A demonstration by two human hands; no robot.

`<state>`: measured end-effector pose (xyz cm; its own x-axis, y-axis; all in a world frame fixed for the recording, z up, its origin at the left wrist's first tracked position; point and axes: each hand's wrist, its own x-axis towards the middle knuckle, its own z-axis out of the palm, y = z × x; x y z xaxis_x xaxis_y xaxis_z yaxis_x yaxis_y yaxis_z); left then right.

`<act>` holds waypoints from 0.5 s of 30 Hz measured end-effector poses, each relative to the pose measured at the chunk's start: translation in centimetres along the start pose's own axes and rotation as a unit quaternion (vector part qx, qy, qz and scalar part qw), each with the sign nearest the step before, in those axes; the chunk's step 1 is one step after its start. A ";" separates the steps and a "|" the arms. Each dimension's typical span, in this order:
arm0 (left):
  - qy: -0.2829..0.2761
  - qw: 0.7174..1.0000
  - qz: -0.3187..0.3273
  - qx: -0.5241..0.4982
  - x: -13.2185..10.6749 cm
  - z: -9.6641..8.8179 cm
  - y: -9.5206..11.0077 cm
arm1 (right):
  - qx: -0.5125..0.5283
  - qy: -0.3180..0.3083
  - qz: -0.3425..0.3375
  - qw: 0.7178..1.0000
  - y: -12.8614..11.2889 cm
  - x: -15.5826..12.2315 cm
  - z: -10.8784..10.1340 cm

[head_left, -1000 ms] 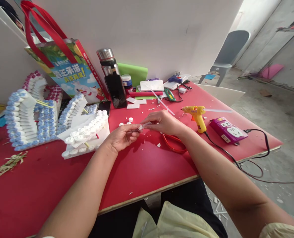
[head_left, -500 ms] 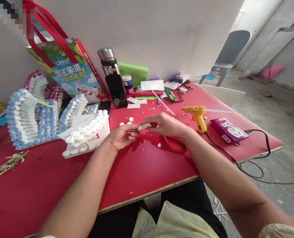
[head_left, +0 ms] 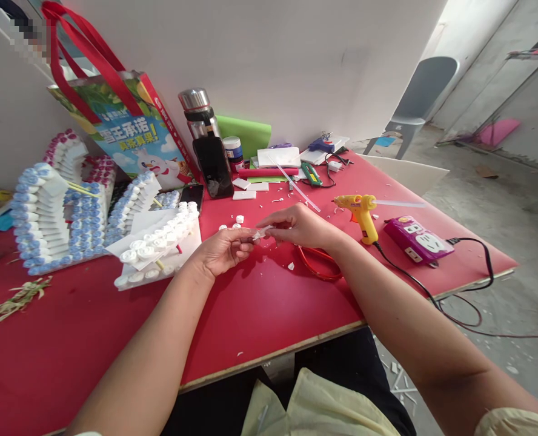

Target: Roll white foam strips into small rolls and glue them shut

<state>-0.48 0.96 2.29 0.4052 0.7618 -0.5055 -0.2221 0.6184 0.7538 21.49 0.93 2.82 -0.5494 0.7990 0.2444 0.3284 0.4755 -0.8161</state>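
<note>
My left hand (head_left: 223,251) and my right hand (head_left: 302,226) meet above the red table (head_left: 269,315). Between their fingertips is a small white strip (head_left: 263,232), thin and soft-looking; I cannot tell whether it is paper or foam. Both hands are closed in a pinch, the left on one end, the right on the other. Just behind the left fingers lie several small white rolls (head_left: 239,219), partly covered by the hand. Left of my hands stands a white structure (head_left: 157,245) set with rows of similar rolls.
A yellow glue gun (head_left: 362,212) and a purple power strip (head_left: 418,240) lie at right, with cords over the table edge. A red cord loop (head_left: 317,272) is under my right wrist. Behind stand a phone (head_left: 212,166), a flask (head_left: 195,109) and a bag (head_left: 128,133). Blue-and-white structures (head_left: 46,218) stand left.
The right fingers have shifted slightly, and the white strip between the hands now shows shorter and more crumpled. The left hand stays nearly in place.
</note>
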 end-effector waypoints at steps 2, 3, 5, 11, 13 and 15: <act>0.000 1.000 0.001 0.001 0.0 0.0 0.0 | 0.000 0.001 0.000 1.000 0.1 0.0 0.0; -0.001 1.000 0.001 0.002 0.0 0.0 0.0 | -0.006 0.001 -0.004 1.000 0.1 0.0 0.0; -0.001 1.000 -0.001 0.004 0.0 -0.1 0.0 | -0.026 0.004 -0.024 0.999 0.1 0.1 0.1; 0.002 1.000 -0.003 0.011 -0.1 0.0 -0.1 | -0.051 0.000 -0.079 0.996 0.1 0.1 0.0; 0.006 1.000 -0.008 0.018 0.0 0.0 -0.2 | -0.044 -0.014 -0.062 0.997 0.1 0.1 -0.1; 0.010 1.000 -0.013 0.023 0.0 0.0 -0.2 | -0.040 -0.019 -0.042 0.998 0.1 0.1 -0.1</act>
<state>-0.39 0.81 2.14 0.3929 0.7496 -0.5327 -0.1709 0.6287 0.7586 21.57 1.05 2.83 -0.6056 0.7417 0.2883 0.3401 0.5688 -0.7489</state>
